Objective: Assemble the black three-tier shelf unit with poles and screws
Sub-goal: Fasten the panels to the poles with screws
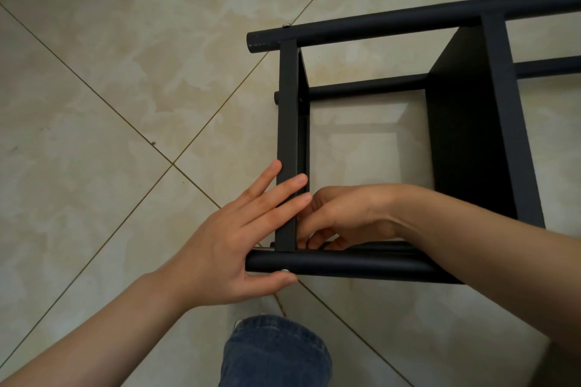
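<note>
- My left hand (pixel 232 248) lay open, fingers on the shelf (pixel 287 122), thumb under the pole (pixel 345 264).
- My right hand (pixel 342 217) curled just above the pole; its hold I couldn't tell.
- Likely fixing this corner; next, the pole's screw (pixel 284 270) probably wanted tightening.

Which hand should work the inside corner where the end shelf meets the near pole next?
Right. The right hand has its fingers curled at that inside corner, while the left hand lies flat on the end shelf, thumb by the near pole, likely bracing it.

Head cam, steeply down, prob. close.
</note>
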{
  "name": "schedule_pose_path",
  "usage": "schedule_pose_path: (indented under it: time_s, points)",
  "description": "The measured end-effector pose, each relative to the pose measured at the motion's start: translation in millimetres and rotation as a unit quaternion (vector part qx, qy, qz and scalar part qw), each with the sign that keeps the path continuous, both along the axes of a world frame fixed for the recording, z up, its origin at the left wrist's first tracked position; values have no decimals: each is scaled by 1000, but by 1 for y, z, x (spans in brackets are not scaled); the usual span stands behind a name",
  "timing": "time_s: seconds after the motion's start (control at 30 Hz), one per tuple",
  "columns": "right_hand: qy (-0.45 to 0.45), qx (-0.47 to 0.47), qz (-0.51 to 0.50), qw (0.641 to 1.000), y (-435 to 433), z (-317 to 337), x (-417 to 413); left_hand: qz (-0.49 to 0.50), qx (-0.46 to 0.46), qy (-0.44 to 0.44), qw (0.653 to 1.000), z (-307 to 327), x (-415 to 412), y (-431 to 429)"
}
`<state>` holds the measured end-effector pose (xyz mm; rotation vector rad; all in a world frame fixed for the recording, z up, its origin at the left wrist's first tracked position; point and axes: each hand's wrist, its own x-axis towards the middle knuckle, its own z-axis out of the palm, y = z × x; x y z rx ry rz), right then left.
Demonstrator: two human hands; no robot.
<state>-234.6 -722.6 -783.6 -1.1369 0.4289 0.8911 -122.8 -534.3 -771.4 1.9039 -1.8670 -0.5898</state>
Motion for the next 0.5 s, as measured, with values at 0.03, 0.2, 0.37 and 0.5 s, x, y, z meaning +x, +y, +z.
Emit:
schedule_pose_path:
  time_s: [0.03, 0.2, 0.37, 0.5]
  points:
    - [-1, -13, 4, 1000, 1, 0, 0, -1, 0, 0, 1000, 0, 0, 0]
    - [18, 7, 13, 1000, -2, -3, 0, 1, 0, 0, 1000, 1, 0, 0]
    - [14, 29, 10, 999, -3, -4, 0, 1, -1, 0, 1000, 1, -1, 0]
    - [17, 18, 13, 1000, -2, -4, 1, 3, 0, -1, 1000, 0, -1, 0]
